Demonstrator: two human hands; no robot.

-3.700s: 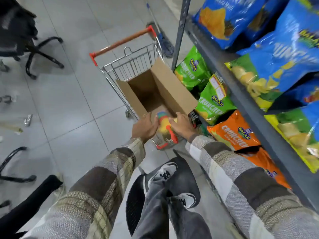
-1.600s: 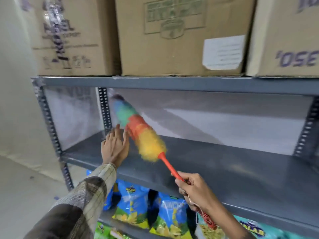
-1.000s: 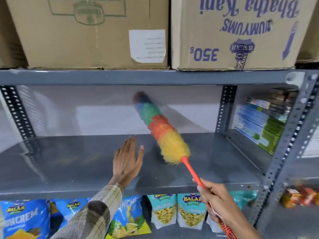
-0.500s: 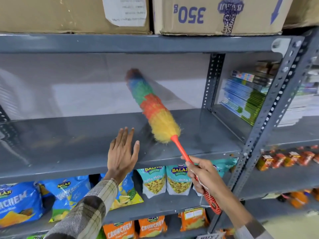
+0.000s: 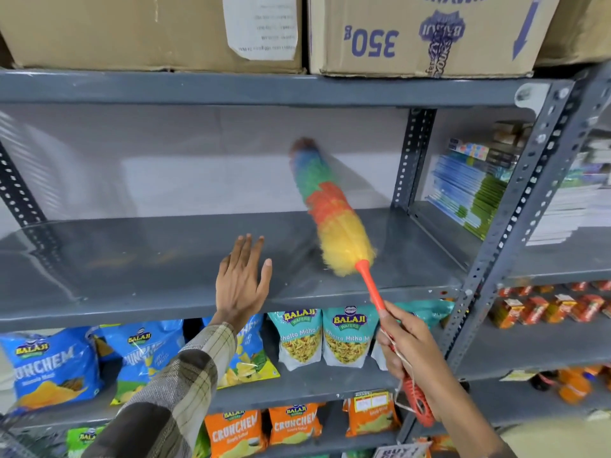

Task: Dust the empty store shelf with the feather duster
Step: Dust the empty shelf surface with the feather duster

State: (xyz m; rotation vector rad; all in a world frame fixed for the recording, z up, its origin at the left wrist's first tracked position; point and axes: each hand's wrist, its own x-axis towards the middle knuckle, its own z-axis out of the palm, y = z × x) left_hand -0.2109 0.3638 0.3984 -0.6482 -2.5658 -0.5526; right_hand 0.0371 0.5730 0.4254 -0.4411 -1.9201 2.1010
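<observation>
Duster (image 5: 334, 223) shifted rightward along bare shelf (image 5: 132, 269); right hand (image 5: 410, 355) gripping handle.

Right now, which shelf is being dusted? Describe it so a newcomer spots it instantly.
Find the brown cardboard boxes topping the grey metal rack; the bare grey shelf sits directly beneath them. A rainbow feather duster sweeps its right end. Unlike the shelves below, packed with blue snack bags, it holds no goods.
</observation>
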